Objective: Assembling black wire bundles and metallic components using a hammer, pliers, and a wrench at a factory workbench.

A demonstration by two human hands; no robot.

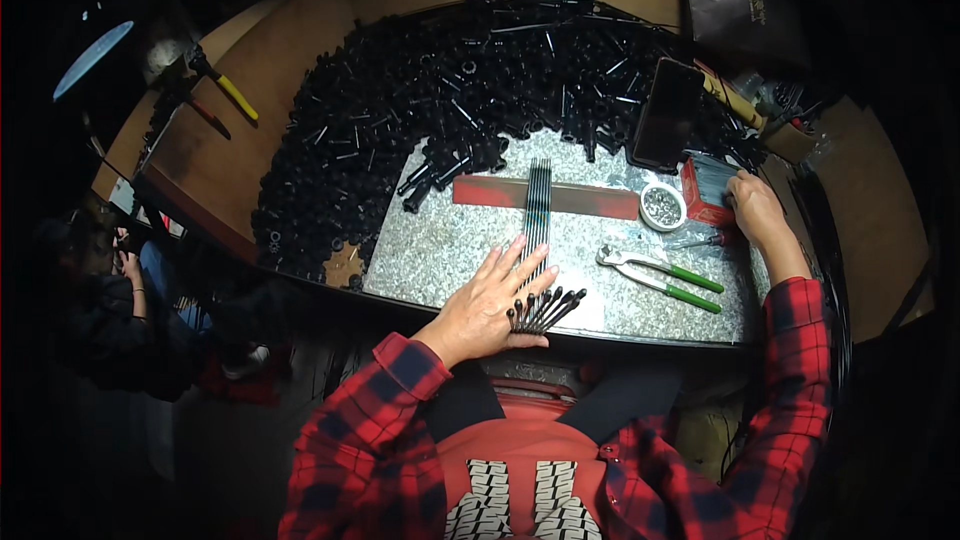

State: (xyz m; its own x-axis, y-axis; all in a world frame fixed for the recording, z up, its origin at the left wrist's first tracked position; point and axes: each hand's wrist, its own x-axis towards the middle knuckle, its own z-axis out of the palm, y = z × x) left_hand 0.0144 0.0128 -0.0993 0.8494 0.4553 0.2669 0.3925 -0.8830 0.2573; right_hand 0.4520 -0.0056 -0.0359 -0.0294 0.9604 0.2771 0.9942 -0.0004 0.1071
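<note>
My left hand (485,300) lies over a bundle of thin dark metal rods (537,210) near the table's front edge, its fingers stretched out and spread on them. Black knobbed ends (548,312) of the rods fan out beside that palm. The far part of the bundle crosses a flat red bar (485,191). Over at the right, my right hand (757,208) is at a red box (703,198) holding thin dark pieces. Its fingers are curled together, and whatever they pinch is too small to make out.
Green-handled pincers (665,278) lie near a white cup of small metal parts (662,207). A large heap of black parts (400,90) covers the back and left, behind which rises a wooden rim. A dark phone (667,112) leans beside the heap. Yellow-handled pliers (236,98) hang at left.
</note>
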